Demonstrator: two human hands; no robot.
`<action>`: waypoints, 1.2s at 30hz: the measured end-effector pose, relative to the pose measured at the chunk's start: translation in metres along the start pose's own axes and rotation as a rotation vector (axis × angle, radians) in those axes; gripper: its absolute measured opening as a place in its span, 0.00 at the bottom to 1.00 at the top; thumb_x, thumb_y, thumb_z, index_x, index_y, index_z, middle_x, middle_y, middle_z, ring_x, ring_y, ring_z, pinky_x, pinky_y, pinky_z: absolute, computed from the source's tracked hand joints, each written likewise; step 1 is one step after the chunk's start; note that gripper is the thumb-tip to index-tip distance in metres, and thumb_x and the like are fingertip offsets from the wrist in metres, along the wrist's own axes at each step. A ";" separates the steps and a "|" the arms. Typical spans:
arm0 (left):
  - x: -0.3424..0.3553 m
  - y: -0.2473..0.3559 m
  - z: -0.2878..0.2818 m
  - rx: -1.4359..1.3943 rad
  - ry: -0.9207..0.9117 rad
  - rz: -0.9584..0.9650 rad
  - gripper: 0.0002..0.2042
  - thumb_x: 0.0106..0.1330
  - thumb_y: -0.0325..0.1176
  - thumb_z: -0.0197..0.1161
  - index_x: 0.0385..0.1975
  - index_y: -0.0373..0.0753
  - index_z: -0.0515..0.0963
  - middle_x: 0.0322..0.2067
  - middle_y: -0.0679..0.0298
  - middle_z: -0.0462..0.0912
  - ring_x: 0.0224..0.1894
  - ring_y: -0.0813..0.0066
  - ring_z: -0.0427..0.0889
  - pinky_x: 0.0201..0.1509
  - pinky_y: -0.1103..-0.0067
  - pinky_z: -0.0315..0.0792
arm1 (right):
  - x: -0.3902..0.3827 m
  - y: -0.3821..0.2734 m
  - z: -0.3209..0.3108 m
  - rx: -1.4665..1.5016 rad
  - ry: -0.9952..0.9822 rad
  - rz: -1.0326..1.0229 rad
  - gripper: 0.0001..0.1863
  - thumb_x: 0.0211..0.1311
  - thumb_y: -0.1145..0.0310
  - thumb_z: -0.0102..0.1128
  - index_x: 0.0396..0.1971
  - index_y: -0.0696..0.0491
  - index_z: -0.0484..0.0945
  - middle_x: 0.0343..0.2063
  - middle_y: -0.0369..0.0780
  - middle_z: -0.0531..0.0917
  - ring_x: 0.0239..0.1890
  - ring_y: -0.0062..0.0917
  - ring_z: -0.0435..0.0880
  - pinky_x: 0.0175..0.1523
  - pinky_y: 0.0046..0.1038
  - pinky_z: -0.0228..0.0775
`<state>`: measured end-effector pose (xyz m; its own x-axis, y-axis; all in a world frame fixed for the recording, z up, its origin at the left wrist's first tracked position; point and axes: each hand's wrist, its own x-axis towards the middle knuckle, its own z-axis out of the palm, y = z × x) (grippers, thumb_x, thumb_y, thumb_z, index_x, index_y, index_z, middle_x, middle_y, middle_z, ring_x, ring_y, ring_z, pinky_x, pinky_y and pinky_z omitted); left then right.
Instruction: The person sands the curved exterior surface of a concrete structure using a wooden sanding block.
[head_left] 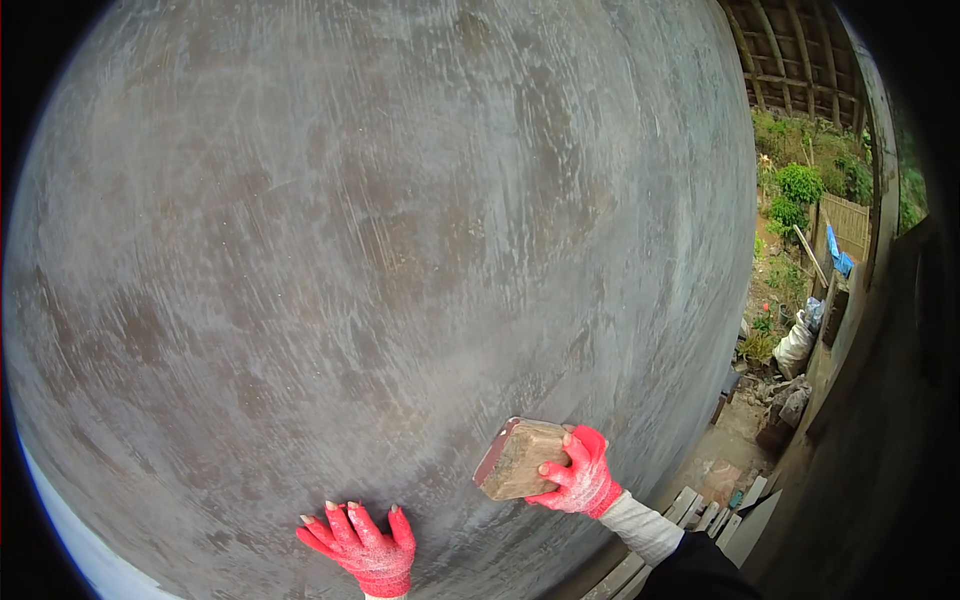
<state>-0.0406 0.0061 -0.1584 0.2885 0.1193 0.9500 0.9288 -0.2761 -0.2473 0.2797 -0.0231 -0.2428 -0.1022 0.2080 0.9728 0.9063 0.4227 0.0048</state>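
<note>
A large grey plastered wall (380, 250) with damp brown patches and trowel streaks fills nearly the whole view. My left hand (362, 545), in a red glove, lies flat against the wall near the bottom edge, fingers spread, holding nothing. My right hand (580, 475), also in a red glove with a white sleeve behind it, grips a brown rectangular block (520, 458) with a dark red edge and presses it against the wall surface at the lower right.
The wall ends at the right, where a narrow passage drops away with wooden planks (700, 520), rubble and white sacks (795, 345), green bushes (800, 185), a blue cloth (835, 250) and a timber roof frame (790, 60) above.
</note>
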 end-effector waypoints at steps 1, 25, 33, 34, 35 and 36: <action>0.002 0.002 0.002 -0.008 0.007 0.000 0.34 0.65 0.41 0.59 0.69 0.35 0.55 0.69 0.47 0.56 0.73 0.34 0.47 0.69 0.36 0.44 | -0.015 0.013 -0.004 0.011 0.020 0.059 0.51 0.31 0.47 0.82 0.63 0.35 0.67 0.70 0.45 0.55 0.57 0.53 0.70 0.55 0.54 0.66; 0.002 0.005 -0.001 0.078 0.005 -0.060 0.33 0.65 0.40 0.55 0.70 0.36 0.56 0.70 0.48 0.56 0.71 0.32 0.49 0.69 0.38 0.45 | 0.171 0.102 -0.065 -0.108 0.314 0.447 0.55 0.39 0.64 0.80 0.71 0.48 0.58 0.70 0.52 0.53 0.70 0.53 0.56 0.69 0.46 0.55; 0.012 0.014 -0.014 0.076 -0.038 -0.100 0.36 0.67 0.51 0.56 0.71 0.38 0.56 0.68 0.46 0.60 0.69 0.31 0.54 0.67 0.37 0.49 | 0.069 0.116 -0.069 -0.053 0.029 -0.029 0.48 0.34 0.51 0.81 0.63 0.37 0.70 0.69 0.46 0.57 0.61 0.52 0.68 0.59 0.52 0.67; 0.013 0.015 -0.016 0.074 -0.035 -0.106 0.37 0.68 0.51 0.56 0.71 0.38 0.54 0.69 0.46 0.59 0.69 0.30 0.54 0.66 0.37 0.49 | 0.088 0.131 -0.072 -0.108 0.152 0.123 0.52 0.34 0.55 0.81 0.66 0.41 0.66 0.70 0.48 0.56 0.63 0.53 0.65 0.61 0.51 0.64; 0.014 0.015 -0.017 0.077 -0.036 -0.108 0.37 0.68 0.51 0.56 0.71 0.38 0.54 0.69 0.46 0.59 0.69 0.30 0.54 0.66 0.37 0.49 | 0.115 0.149 -0.074 -0.158 0.266 0.283 0.55 0.34 0.58 0.82 0.69 0.46 0.62 0.71 0.51 0.54 0.66 0.54 0.61 0.64 0.51 0.61; 0.013 0.016 -0.018 0.102 -0.032 -0.119 0.37 0.68 0.52 0.55 0.71 0.38 0.55 0.68 0.46 0.59 0.69 0.30 0.54 0.67 0.37 0.49 | 0.150 0.164 -0.077 -0.100 0.336 0.354 0.57 0.34 0.60 0.82 0.70 0.47 0.61 0.70 0.52 0.54 0.68 0.55 0.59 0.65 0.50 0.60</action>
<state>-0.0267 -0.0139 -0.1465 0.1804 0.1761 0.9677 0.9753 -0.1598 -0.1527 0.4449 0.0093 -0.0785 0.3415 0.0207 0.9396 0.8983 0.2870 -0.3328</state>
